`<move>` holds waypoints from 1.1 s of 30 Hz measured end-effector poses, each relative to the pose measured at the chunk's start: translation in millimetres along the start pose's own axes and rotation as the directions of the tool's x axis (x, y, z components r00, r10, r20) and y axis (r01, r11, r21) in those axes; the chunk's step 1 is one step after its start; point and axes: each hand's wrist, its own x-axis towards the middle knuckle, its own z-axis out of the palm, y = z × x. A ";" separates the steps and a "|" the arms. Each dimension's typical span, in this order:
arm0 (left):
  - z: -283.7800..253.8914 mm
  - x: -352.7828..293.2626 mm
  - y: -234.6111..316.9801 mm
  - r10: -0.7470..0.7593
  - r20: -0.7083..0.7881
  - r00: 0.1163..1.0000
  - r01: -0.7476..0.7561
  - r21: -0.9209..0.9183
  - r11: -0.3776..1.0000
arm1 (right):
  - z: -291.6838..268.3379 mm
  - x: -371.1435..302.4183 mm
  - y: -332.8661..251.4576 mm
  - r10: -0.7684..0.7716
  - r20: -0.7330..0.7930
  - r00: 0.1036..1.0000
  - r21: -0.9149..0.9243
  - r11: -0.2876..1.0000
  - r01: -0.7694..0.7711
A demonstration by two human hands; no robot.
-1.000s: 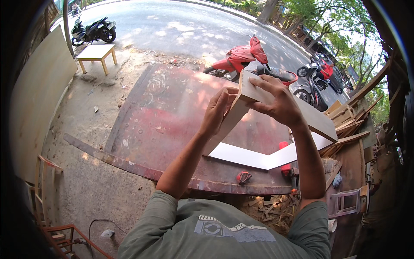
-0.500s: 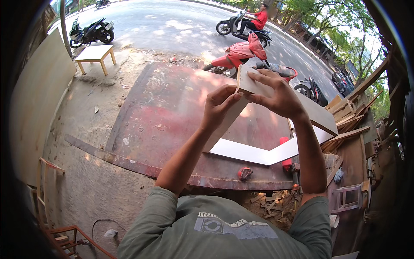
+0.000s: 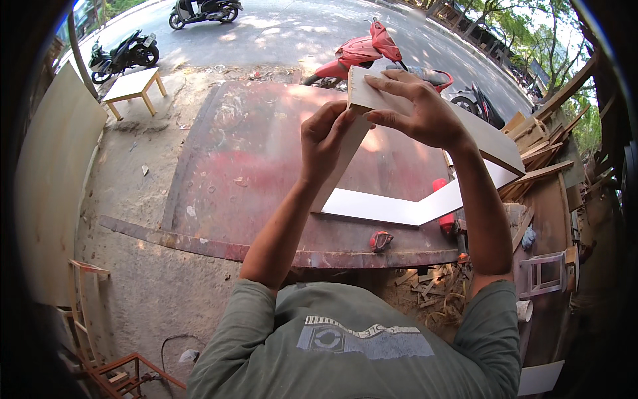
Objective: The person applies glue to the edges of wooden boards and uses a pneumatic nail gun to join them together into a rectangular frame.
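A four-sided frame of wooden boards (image 3: 375, 207), white on its inner faces, stands on the red-stained worktable (image 3: 232, 193). My left hand (image 3: 321, 136) is closed at the frame's upper left corner, fingertips and thumb pinching where two boards meet. Over the pale top board lies my right hand (image 3: 425, 112), fingers across its face and thumb at its near edge, gripping it. A red tape measure (image 3: 380, 241) sits by the table's front edge. Right of it is a red tool (image 3: 444, 219), partly hidden by the frame and my right arm, its kind unclear.
Beyond the table stands a parked red motorbike (image 3: 352, 56); another motorbike (image 3: 207, 11) is on the road. A small wooden table (image 3: 133, 86) and a large leaning panel (image 3: 56, 179) are at left. Scrap wood (image 3: 531, 156) piles up at right.
Both hands and the frame's top corner appear slightly farther left and higher as the view shifts. The hold looks the same. The red-shirted rider has left view; another motorbike shows on the road.
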 end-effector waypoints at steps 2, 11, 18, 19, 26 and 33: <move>1.5 -0.8 -0.3 0.035 -0.005 0.999 -0.035 0.058 0.998 | 1.2 -1.8 4.7 -0.025 -0.015 1.000 -0.034 0.999 0.025; 3.0 -0.5 0.9 0.082 -0.019 0.996 -0.080 0.091 0.993 | 1.5 -0.7 6.7 -0.035 -0.023 0.999 -0.033 0.999 0.035; -1.1 -0.4 -6.9 0.058 -0.036 0.998 -0.054 0.101 0.993 | 5.7 -2.1 8.8 -0.046 -0.054 0.997 -0.052 0.998 0.043; -3.0 0.2 -9.5 0.044 -0.015 0.999 -0.043 0.061 0.997 | 4.9 -1.6 8.2 -0.051 -0.052 0.997 -0.046 0.998 0.049; -23.4 20.8 -13.3 -0.176 0.214 0.961 0.250 -0.391 0.886 | 2.5 -2.7 6.4 -0.015 -0.034 0.999 -0.046 0.999 0.014; -11.9 61.1 -4.8 -0.319 0.274 0.907 0.371 -0.167 0.913 | 8.9 -2.3 15.3 -0.045 -0.052 0.998 -0.022 0.999 0.044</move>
